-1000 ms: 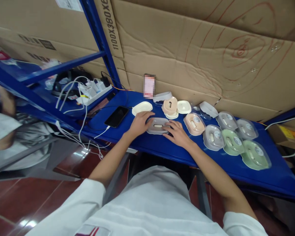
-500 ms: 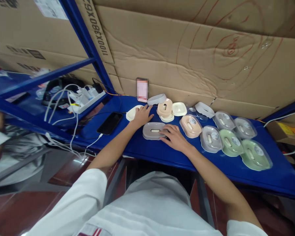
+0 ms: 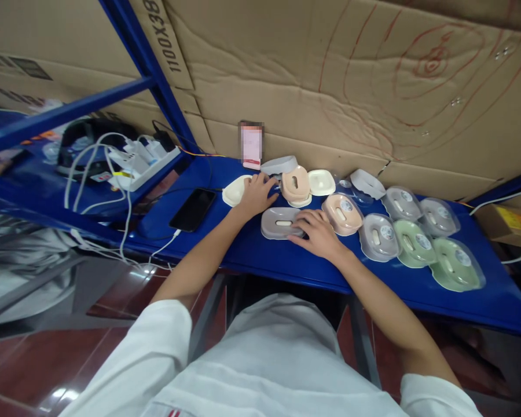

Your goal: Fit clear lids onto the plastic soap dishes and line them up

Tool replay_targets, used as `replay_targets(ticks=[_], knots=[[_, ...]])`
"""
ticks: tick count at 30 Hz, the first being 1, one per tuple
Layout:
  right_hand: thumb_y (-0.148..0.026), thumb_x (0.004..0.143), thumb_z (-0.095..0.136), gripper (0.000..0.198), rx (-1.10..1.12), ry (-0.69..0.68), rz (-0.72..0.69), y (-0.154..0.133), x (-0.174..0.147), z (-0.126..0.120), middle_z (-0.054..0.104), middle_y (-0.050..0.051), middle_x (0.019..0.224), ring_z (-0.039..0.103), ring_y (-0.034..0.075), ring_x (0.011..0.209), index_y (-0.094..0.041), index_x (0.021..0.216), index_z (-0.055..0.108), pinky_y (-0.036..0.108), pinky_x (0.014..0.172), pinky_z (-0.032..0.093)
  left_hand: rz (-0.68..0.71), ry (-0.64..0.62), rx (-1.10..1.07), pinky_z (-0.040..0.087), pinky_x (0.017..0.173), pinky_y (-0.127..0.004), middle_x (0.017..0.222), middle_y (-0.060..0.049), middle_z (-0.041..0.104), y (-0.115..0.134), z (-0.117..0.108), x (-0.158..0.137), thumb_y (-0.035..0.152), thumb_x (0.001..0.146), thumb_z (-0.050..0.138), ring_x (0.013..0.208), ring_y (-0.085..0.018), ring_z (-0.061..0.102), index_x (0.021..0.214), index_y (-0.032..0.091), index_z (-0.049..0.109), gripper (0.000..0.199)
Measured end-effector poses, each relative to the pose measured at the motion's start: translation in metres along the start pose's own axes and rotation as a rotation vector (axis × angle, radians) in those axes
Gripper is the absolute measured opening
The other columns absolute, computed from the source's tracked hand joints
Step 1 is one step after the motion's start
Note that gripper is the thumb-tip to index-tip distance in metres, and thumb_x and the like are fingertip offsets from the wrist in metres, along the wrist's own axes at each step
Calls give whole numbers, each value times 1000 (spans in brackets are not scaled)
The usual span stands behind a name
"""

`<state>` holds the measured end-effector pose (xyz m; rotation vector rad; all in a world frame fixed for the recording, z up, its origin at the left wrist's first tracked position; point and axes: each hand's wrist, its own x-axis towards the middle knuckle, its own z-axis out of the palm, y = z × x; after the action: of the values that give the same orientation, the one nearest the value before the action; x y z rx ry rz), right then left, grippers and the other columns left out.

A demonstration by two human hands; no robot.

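My left hand (image 3: 257, 194) is over the right side of a cream plastic tray (image 3: 233, 192), fingers apart and reaching toward a peach oval piece (image 3: 296, 184) with a slot. Whether its fingertips touch anything small is unclear. My right hand (image 3: 319, 233) spans the right end of a grey oval plastic box (image 3: 274, 223), with the thumb along the near side and the fingers over the top. A pale oblong insert (image 3: 283, 223) sits in the box's top. Behind the left hand leans a grey plastic ring (image 3: 280, 165).
Several lidded boxes stand rightward, including a peach one (image 3: 342, 214) and a green one (image 3: 455, 263). A cream lid (image 3: 322, 182) lies at the back. On the left are a black phone (image 3: 193, 209) and a power strip (image 3: 151, 168) with cables. Another phone (image 3: 251, 145) leans on the cardboard.
My left hand has shifted slightly right, toward the slotted peach piece. My right hand stays on the grey box. The whole view has shifted a little.
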<state>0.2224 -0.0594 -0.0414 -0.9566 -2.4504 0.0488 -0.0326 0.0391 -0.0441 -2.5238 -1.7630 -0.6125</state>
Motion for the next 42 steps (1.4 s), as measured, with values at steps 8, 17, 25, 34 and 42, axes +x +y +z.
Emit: replay_targets(ticks=[8, 17, 25, 34, 42], knots=[[-58, 107, 61, 40, -17, 15, 33, 1, 0, 1, 76, 11, 117, 65, 30, 119, -23, 89, 69, 46, 102, 45, 46, 12, -47, 45, 111, -57, 143, -21, 60, 15, 0, -10, 40, 98, 76, 132, -41, 57, 145, 18, 58, 55], [-53, 106, 64, 30, 14, 28, 71, 6, -5, 7, 72, 11, 123, 66, 30, 121, -24, 104, 69, 49, 106, 50, 91, 143, -238, 57, 107, -44, 135, -15, 67, 6, -4, -10, 40, 111, 56, 126, -30, 67, 143, 17, 64, 40], [-65, 99, 67, 76, 31, 166, 141, 3, -3, 4, 42, 22, 165, 40, 43, 157, -24, 160, 47, 65, 127, 41, 246, 131, -386, 55, 119, -50, 144, -12, 68, 22, -25, -81, 38, 112, 54, 136, -29, 66, 150, 25, 60, 41], [-63, 102, 66, 67, 38, -92, -11, 15, -8, -14, 58, 15, 162, 46, 39, 156, -25, 157, 59, 63, 128, 40, 422, 2, -404, 46, 129, -57, 160, -17, 53, 38, -35, -118, 31, 110, 58, 158, -32, 47, 148, 25, 59, 38], [-57, 101, 70, 76, -39, -36, -21, 11, -18, -11, 57, 18, 162, 50, 38, 154, -22, 166, 49, 59, 128, 46, 376, -50, -430, 45, 131, -60, 163, -16, 50, 35, -26, -105, 35, 104, 71, 159, -35, 46, 153, 29, 54, 52]])
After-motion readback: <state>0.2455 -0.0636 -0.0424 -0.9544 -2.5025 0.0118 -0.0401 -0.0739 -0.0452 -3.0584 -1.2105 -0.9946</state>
